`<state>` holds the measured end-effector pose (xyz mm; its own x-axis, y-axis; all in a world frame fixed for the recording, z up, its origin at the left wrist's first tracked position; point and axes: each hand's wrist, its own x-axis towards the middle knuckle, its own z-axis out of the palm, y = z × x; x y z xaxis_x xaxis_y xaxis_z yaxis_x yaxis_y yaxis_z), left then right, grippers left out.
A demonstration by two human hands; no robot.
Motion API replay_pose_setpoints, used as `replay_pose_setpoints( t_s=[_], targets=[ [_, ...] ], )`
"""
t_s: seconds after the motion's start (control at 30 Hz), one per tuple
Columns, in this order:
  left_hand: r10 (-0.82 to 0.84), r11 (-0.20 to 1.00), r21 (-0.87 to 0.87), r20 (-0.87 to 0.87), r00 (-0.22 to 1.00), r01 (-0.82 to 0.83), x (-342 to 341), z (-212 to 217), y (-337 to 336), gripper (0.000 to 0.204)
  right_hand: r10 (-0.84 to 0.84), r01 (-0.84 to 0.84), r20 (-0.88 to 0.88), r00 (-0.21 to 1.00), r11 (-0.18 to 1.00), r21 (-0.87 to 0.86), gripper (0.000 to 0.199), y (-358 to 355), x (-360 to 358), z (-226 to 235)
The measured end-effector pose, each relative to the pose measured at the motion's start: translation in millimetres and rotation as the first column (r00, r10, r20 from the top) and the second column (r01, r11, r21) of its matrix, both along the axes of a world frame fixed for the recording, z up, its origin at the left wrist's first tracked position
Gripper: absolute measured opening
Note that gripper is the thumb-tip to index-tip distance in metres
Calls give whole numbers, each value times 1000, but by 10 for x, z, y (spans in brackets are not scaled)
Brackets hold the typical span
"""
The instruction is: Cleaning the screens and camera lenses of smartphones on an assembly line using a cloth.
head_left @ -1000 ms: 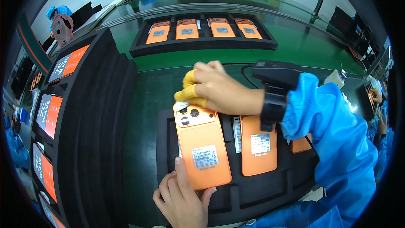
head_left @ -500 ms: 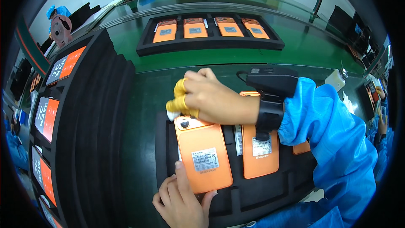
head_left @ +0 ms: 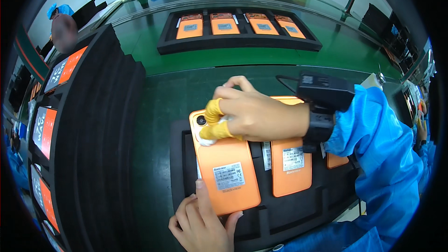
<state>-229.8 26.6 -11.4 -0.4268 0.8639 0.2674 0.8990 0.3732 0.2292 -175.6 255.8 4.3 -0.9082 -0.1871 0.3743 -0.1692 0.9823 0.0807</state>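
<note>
An orange phone (head_left: 226, 156) lies back side up, slightly tilted, over the near black foam tray (head_left: 298, 219). My left hand (head_left: 203, 224) grips its lower left corner, with the thumb at the bottom edge and a finger along the side. Yellow finger cots cover fingertips of my right hand (head_left: 266, 116), which pinches a white wipe (head_left: 207, 143) against the phone's camera area. Part of the cameras is hidden under those fingers. To the right, a second orange phone (head_left: 291, 182) sits in the tray, partly under my right wrist. A third phone (head_left: 337, 160) shows only a corner.
Across the green bench, another black tray (head_left: 240, 46) holds several orange phones. Stacked black trays (head_left: 102, 135) rise on the left, with grey-and-orange-faced phones (head_left: 45, 130) in the top one. A bottle (head_left: 373, 81) stands at the right. A black device (head_left: 324, 91) is strapped on my right wrist.
My right hand has moved the wipe down and right, from the phone's top left corner onto the camera area. My left hand keeps its grip. The view has shifted slightly.
</note>
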Motion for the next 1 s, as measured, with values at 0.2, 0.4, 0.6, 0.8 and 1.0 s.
replay_pose_setpoints(
  t_s=[0.2, 0.4, 0.6, 0.8, 1.0],
  targets=[
    [-7, 1000, 4, -4, 1000, 7, -105, -36, -5, 80, -107, 93, -84, 991, 984, -154, 24, 104, -263, -13],
    [-15, 1000, -16, -12, 1000, 14, -232, -57, -17, 80, -9, 19, -109, 994, 995, 96, 18, -26, -385, -2],
    [-17, 1000, -1, -23, 1000, 17, -351, -91, -4, 80, 46, -34, -46, 998, 974, 226, 14, -11, -333, 141],
    [-13, 1000, 3, -28, 1000, 13, -441, -117, -7, 79, -164, 152, 8, 986, 934, 324, 17, 108, -303, 248],
    [-32, 999, 7, -33, 999, 32, -544, -139, -2, 78, -143, 125, -131, 981, 983, -136, 17, -33, -558, -123]
  ],
)
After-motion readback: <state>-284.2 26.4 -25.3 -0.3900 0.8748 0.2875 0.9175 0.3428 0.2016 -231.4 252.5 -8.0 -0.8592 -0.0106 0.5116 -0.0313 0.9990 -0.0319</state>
